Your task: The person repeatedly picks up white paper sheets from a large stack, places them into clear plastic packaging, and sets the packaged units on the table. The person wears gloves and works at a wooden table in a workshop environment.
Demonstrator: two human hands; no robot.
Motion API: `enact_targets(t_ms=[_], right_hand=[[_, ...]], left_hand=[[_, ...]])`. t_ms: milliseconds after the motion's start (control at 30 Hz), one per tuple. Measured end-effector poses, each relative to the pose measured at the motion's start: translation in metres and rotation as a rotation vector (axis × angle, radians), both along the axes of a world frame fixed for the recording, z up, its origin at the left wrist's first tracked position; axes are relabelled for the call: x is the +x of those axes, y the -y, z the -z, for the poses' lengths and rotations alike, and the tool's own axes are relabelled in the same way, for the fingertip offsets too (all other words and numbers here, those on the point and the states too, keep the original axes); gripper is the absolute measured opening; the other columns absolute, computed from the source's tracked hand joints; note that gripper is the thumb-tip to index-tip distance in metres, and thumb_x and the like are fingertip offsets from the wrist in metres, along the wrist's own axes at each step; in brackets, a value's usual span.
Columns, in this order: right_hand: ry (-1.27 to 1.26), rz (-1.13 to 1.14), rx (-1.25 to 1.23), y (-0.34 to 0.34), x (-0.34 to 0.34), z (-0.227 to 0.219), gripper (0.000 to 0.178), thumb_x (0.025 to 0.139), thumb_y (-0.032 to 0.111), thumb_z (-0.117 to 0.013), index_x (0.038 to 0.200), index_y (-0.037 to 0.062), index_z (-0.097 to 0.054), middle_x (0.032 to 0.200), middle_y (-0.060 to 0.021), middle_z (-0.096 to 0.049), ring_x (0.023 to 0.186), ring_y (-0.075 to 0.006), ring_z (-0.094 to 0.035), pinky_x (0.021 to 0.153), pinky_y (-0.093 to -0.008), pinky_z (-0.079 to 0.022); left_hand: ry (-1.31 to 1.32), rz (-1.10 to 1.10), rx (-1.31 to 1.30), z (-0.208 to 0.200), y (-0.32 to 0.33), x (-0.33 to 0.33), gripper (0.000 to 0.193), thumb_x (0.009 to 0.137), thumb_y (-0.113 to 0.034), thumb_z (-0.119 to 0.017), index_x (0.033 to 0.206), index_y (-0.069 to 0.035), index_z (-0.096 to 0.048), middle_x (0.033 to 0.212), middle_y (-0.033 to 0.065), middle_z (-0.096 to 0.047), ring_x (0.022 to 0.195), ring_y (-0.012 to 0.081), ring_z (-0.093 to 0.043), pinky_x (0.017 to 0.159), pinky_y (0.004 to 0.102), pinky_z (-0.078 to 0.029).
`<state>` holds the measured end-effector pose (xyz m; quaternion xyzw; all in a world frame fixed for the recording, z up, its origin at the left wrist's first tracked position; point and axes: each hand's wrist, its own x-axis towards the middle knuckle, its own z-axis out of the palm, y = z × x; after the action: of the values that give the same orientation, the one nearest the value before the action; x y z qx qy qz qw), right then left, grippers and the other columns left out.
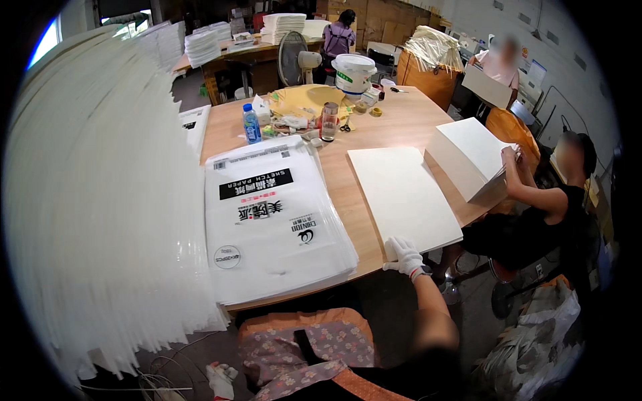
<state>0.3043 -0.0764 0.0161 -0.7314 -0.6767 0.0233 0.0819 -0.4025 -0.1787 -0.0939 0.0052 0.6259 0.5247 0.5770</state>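
Note:
My right hand (404, 258), in a white glove with a dark watch at the wrist, rests at the near edge of a stack of blank off-white paper (408, 197). Its fingers stretch flat over the near left corner, with the thumb apart along the edge. My left hand does not show. Left of the paper lies a thick pile of printed plastic packaging bags (277, 224), white with black print. At the far left rises a tall, bulging mass of translucent white plastic sleeves (107, 200).
A seated person at right handles a taller paper stack (461, 157). On the wooden table (381, 134) stand a blue-capped bottle (251, 124), a transparent cup (329, 121), scissors (345, 125) and a white bucket (354, 73). Behind are a fan (294, 59) and two more people.

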Motion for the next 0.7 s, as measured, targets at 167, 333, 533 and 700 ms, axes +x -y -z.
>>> enact_targets(t_ms=[167,333,533,700], right_hand=[[-0.202,0.03,0.064,-0.011,0.019,0.007,0.082,0.071,0.047,-0.075,0.134,0.0062,-0.041,0.117,-0.0175,-0.057,0.107,-0.033,-0.055,0.091,-0.0392,-0.045],[-0.463,0.113,0.241,-0.016,0.059,0.045,0.045,0.087,0.032,-0.061,0.123,0.0053,-0.053,0.093,-0.0128,-0.065,0.085,-0.0313,-0.063,0.076,-0.0404,-0.05],[0.554,0.063,0.605,0.004,-0.008,-0.033,0.023,0.091,0.022,-0.052,0.106,0.0082,-0.062,0.081,-0.0108,-0.063,0.07,-0.0264,-0.062,0.061,-0.0423,-0.051],[-0.569,-0.682,0.32,0.067,-0.115,-0.172,0.022,0.082,0.011,-0.063,0.103,0.0028,-0.061,0.093,-0.0109,-0.064,0.086,-0.0219,-0.063,0.07,-0.0391,-0.054]], left_hand=[[-0.501,0.753,0.117,-0.095,-0.03,0.087,0.013,0.088,0.0,-0.046,0.101,0.001,-0.043,0.088,0.0109,-0.053,0.064,0.0195,-0.058,0.059,0.0338,-0.055],[-0.553,1.125,0.474,-0.126,-0.089,0.188,0.009,0.089,-0.005,-0.054,0.094,0.003,-0.052,0.083,0.0066,-0.058,0.073,0.0148,-0.059,0.068,0.028,-0.052],[0.271,1.389,0.426,-0.181,-0.153,0.402,0.031,0.094,-0.023,-0.052,0.113,0.001,-0.056,0.098,0.0078,-0.062,0.098,0.0178,-0.056,0.087,0.0319,-0.047],[0.199,1.465,0.352,-0.154,-0.212,0.452,0.03,0.078,-0.007,-0.053,0.107,0.001,-0.051,0.094,0.0089,-0.055,0.088,0.0183,-0.053,0.081,0.033,-0.047]])
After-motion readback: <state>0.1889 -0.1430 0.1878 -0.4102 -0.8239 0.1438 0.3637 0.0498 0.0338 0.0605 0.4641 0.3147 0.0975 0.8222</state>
